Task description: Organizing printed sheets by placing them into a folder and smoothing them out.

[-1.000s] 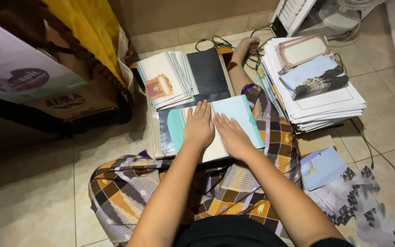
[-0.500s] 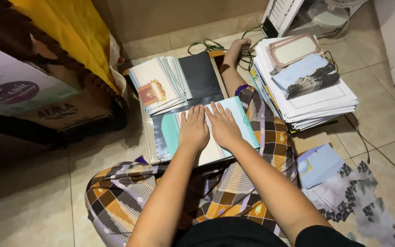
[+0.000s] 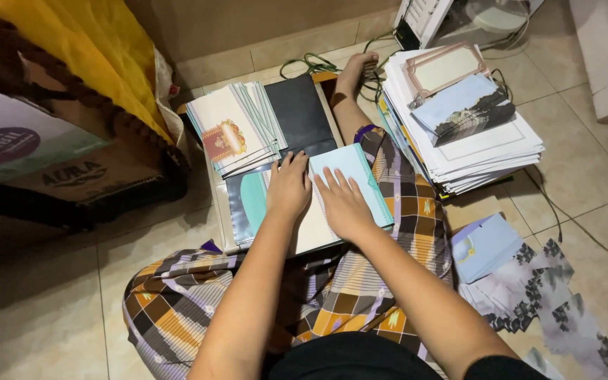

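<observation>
With my left hand and right hand spread flat on the teal card, uneven pressure could crease it crookedly.

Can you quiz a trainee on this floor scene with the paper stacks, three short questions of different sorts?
1. True or false: both hands press flat on the light blue folded card.
2. Which lies beyond the left hand? A) fanned stack of cream cards B) a mug C) scissors
3. What tops the tall white paper pile?

Key:
1. True; the right hand lies flat on it too.
2. A.
3. A pink-bordered card and a pale blue card.
</observation>
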